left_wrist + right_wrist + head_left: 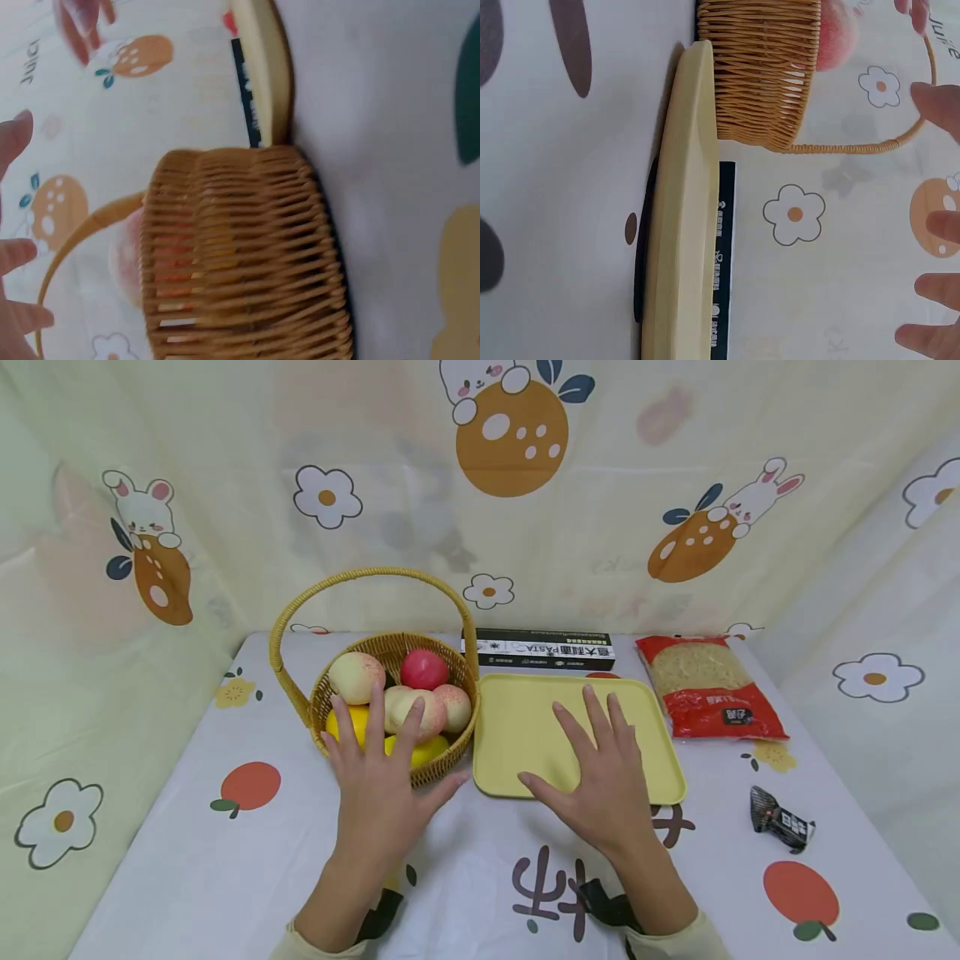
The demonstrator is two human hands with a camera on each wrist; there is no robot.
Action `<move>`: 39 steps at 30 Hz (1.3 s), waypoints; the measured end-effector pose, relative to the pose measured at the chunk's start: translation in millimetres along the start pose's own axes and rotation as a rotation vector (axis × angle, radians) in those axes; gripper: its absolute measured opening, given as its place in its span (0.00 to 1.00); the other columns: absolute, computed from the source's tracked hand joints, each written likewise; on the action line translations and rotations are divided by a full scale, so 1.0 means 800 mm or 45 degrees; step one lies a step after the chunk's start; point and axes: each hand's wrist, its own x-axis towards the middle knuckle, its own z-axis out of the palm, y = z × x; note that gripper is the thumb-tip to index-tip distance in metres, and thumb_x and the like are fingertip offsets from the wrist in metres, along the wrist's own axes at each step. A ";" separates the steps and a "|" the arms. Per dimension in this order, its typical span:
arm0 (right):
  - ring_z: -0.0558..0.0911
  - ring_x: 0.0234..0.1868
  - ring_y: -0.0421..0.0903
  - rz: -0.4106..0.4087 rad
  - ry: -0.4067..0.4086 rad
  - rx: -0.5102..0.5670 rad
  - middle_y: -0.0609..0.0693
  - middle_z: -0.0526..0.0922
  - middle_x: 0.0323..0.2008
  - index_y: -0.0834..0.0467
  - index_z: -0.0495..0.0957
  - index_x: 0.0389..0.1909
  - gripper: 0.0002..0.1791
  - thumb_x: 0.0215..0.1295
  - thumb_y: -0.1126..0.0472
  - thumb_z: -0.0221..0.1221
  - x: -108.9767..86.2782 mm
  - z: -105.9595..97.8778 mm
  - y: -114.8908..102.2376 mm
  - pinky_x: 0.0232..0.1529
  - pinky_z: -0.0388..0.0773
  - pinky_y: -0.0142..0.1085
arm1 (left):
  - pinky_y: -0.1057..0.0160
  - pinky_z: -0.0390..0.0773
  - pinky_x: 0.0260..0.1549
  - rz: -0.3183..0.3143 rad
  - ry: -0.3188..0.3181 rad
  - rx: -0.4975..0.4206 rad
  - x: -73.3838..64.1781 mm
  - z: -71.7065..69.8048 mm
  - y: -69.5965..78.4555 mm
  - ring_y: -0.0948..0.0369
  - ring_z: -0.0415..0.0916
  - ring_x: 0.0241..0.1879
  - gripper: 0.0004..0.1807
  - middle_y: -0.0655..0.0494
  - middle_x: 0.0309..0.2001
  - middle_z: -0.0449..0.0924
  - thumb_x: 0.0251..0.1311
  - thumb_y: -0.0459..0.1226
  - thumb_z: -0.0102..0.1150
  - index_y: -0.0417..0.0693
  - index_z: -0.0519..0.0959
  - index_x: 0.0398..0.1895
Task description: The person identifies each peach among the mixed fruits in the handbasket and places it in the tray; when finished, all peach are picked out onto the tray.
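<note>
My left hand (378,793) is spread with straight fingers, overlapping the front of a wicker basket (446,766) in the head view. Inside the basket lie several pale pink peaches (357,677), a red round fruit (424,670) and yellow fruits (420,750). Its tall arched handle (375,572) stands upright. My right hand (603,781), fingers also spread, is over the front part of a yellow tray (502,735). Neither hand holds anything. Both wrist views show fingers (19,255) at the edge, apart from the basket and tray.
A black pasta box (540,649) lies behind the tray. To the right is a red bag (720,693) with a clear window, and nearer, a small black wrapped packet (782,820). Patterned cloth (397,527) hangs behind and at both sides of the table.
</note>
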 end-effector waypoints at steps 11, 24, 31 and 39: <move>0.81 0.62 0.53 0.054 0.294 0.409 0.57 0.83 0.63 0.60 0.81 0.61 0.42 0.41 0.54 0.83 -0.005 -0.012 0.006 0.53 0.83 0.29 | 0.33 0.75 0.67 -0.141 0.117 -0.136 -0.002 -0.023 -0.035 0.39 0.64 0.76 0.35 0.43 0.72 0.74 0.60 0.52 0.71 0.44 0.79 0.66; 0.83 0.52 0.39 0.371 0.167 0.882 0.46 0.80 0.65 0.53 0.78 0.68 0.40 0.50 0.69 0.78 -0.017 -0.024 0.021 0.42 0.85 0.26 | 0.54 0.84 0.48 -0.718 0.181 -0.483 -0.003 -0.032 -0.090 0.48 0.78 0.59 0.30 0.46 0.68 0.76 0.68 0.47 0.68 0.49 0.77 0.71; 0.84 0.51 0.40 0.487 0.130 0.896 0.47 0.79 0.63 0.53 0.76 0.69 0.38 0.55 0.68 0.75 -0.020 -0.025 0.025 0.42 0.85 0.27 | 0.62 0.90 0.39 -1.113 0.009 -0.991 0.001 -0.031 -0.112 0.49 0.74 0.68 0.36 0.54 0.80 0.64 0.73 0.52 0.60 0.65 0.63 0.82; 0.83 0.52 0.38 0.563 0.068 0.949 0.41 0.78 0.63 0.53 0.74 0.69 0.35 0.60 0.65 0.74 -0.024 -0.025 0.032 0.44 0.84 0.25 | 0.50 0.89 0.48 -1.336 -0.054 -1.489 0.003 -0.025 -0.129 0.51 0.73 0.71 0.33 0.59 0.82 0.61 0.78 0.52 0.48 0.71 0.56 0.84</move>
